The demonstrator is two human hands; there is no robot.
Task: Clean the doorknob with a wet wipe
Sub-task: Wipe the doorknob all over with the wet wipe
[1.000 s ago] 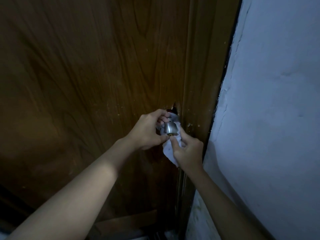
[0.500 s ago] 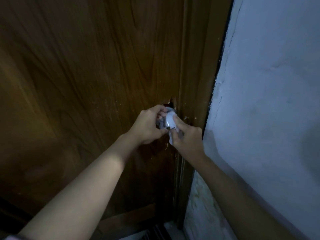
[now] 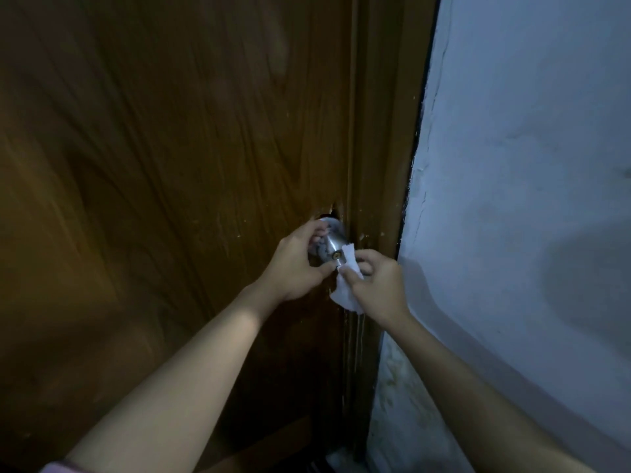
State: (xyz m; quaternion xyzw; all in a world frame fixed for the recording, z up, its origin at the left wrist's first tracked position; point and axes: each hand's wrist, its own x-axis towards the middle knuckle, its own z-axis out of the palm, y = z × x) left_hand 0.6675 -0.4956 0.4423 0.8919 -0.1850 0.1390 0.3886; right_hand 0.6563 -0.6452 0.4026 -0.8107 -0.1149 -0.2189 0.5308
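Observation:
A round silver doorknob [image 3: 333,242] sticks out of a dark brown wooden door [image 3: 170,165] near its right edge. My left hand [image 3: 295,264] grips the knob from the left, with fingers over its top and thumb under it. My right hand [image 3: 379,285] pinches a white wet wipe [image 3: 346,288] and presses its upper corner against the knob's right side. Most of the wipe hangs below the knob. The knob's front face with its small brass centre shows between the two hands.
The brown door frame [image 3: 382,165] runs down just right of the knob. A pale blue-white wall [image 3: 512,199] with cracked paint fills the right side. A bit of floor shows at the bottom by the frame.
The wipe covered the knob's front half a second ago; now my right hand has drawn it down and right, so the knob's face shows. My left hand keeps its hold.

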